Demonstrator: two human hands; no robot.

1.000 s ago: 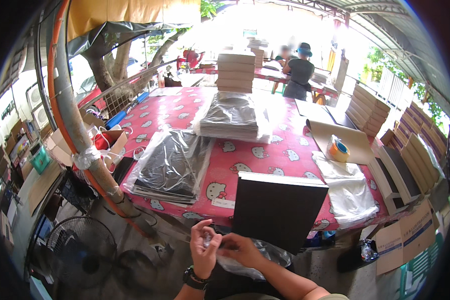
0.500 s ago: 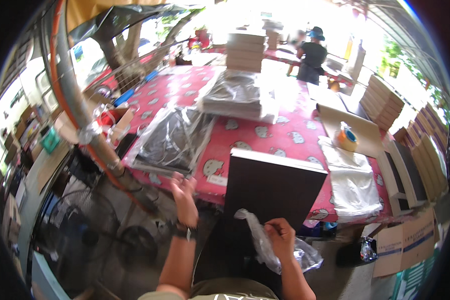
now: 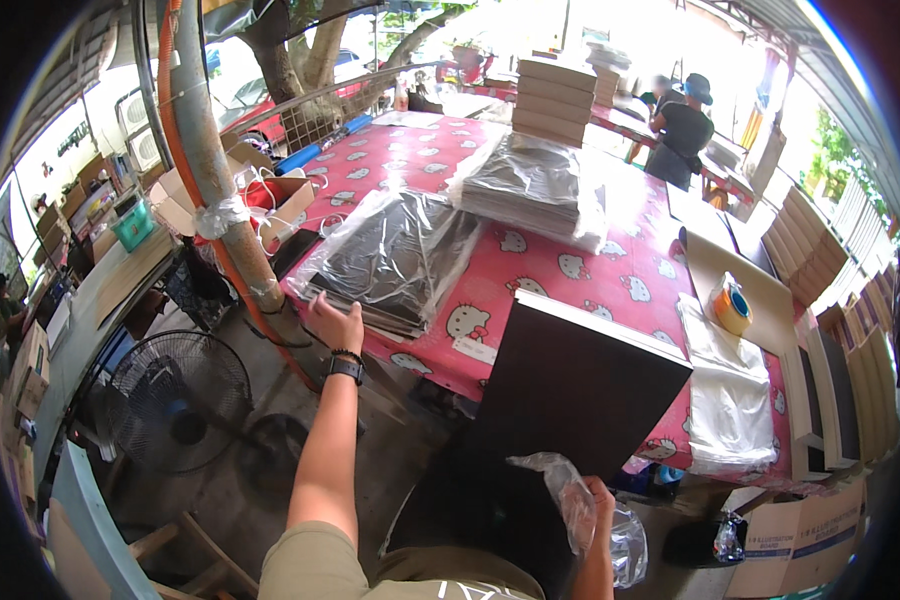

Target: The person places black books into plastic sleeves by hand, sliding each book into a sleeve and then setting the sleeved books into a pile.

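My right hand is closed round a crumpled clear plastic bag, in front of a large black board with a pale edge. That board stands tilted against the front of the table. My left hand, fingers apart, is at the near left corner of a stack of dark boards in clear plastic. Whether its fingertips touch the stack I cannot tell. Behind lies a second plastic-wrapped stack, with a pile of brown-edged boards beyond it.
The table has a pink patterned cover. To the right lie clear plastic sheets, a tape roll and stacked boards. A post and a fan are at left. A person stands far back.
My left hand has moved left and away from me to the wrapped stack's corner. My right hand, still holding the plastic bag, is lower and further right. The view has shifted left.
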